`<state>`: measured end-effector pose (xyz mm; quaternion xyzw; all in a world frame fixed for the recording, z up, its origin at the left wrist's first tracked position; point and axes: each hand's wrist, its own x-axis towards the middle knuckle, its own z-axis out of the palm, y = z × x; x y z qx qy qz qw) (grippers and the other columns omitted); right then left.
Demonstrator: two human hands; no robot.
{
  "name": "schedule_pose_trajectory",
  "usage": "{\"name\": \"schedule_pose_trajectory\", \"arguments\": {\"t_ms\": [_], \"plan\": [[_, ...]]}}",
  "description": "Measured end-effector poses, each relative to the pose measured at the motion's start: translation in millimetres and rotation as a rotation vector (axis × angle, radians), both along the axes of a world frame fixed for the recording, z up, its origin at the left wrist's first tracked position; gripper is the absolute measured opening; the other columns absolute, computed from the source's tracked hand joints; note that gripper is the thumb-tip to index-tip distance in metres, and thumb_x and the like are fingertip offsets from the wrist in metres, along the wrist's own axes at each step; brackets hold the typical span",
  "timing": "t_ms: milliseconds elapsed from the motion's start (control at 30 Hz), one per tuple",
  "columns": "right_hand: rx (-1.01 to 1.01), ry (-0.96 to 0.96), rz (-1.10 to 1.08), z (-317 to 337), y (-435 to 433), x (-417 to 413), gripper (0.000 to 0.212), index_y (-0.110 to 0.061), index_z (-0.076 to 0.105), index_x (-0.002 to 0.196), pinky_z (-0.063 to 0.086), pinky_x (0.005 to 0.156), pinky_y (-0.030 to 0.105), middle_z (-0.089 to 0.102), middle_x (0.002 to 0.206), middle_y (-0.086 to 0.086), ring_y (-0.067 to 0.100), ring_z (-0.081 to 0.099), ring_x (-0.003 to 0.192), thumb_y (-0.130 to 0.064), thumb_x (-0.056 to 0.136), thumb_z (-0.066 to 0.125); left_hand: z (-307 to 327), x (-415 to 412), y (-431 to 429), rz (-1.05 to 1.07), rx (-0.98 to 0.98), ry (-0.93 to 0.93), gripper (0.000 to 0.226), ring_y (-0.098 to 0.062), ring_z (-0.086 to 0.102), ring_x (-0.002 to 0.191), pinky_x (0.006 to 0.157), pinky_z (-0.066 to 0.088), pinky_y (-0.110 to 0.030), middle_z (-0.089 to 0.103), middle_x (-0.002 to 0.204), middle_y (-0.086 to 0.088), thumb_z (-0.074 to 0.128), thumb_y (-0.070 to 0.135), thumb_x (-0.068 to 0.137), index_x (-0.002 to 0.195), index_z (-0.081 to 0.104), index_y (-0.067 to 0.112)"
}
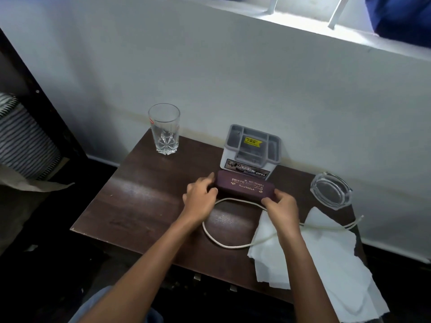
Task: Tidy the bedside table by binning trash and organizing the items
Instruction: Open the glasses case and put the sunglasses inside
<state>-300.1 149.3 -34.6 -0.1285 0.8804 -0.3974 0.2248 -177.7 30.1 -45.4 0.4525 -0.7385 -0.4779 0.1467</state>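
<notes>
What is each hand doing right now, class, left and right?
Left hand: closed on the left end of the maroon spectacle case.
Right hand: closed on the case's right end.

A dark brown wooden bedside table (144,197) stands with its far edge against a plain white painted wall (210,73). Above, at the upper right, a bright white window ledge (310,24) catches daylight, with white bars (335,12) rising from it and deep blue fabric (403,17) at the corner. Left of the table rises a dark wooden frame (46,108); the floor below lies in shadow.
</notes>
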Motion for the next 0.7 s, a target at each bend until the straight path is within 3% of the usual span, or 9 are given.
{"name": "schedule_pose_trajectory", "arguments": {"t_ms": [167,400,567,700], "plan": [[0.04,0.018,0.03,10.6,4.7,-2.1,0.049,-0.022,0.051,0.134,0.029,0.109,0.05,0.059,0.129,0.001,0.026,0.047,0.125,-0.015,0.086,0.053,-2.0,-3.3,2.8,0.01,-0.048,-0.052,0.049,-0.021,0.026,0.137,0.108,0.017,-0.035,0.038,0.148,0.006,0.04,0.013,0.094,0.141,0.04,0.027],[0.049,0.054,0.029,5.9,6.5,-7.3,0.043,-0.028,0.058,0.126,0.031,0.106,0.048,0.063,0.122,0.001,0.026,0.05,0.118,-0.015,0.086,0.048,-8.8,-2.8,-0.9,0.037,-0.041,-0.014,0.05,-0.019,0.033,0.136,0.112,0.02,-0.035,0.044,0.145,0.006,0.04,0.007,0.091,0.137,0.047,0.024],[0.008,0.038,0.007,10.3,6.3,-5.1,0.045,-0.025,0.057,0.127,0.03,0.108,0.05,0.062,0.125,0.005,0.028,0.05,0.121,-0.012,0.085,0.047,-10.1,2.9,-6.4,0.041,-0.018,0.071,0.049,-0.025,0.049,0.125,0.109,0.036,-0.041,0.055,0.133,-0.008,0.052,0.005,0.085,0.133,0.052,0.015],[0.009,0.075,-0.06,15.7,6.7,-4.1,0.046,-0.022,0.054,0.13,0.029,0.109,0.049,0.057,0.132,0.004,0.029,0.048,0.124,-0.014,0.085,0.051,-0.4,18.1,-5.3,0.023,-0.142,-0.196,0.028,-0.023,0.058,0.108,0.09,0.047,-0.037,0.066,0.108,-0.001,0.059,0.023,0.084,0.112,0.061,0.023]]}}
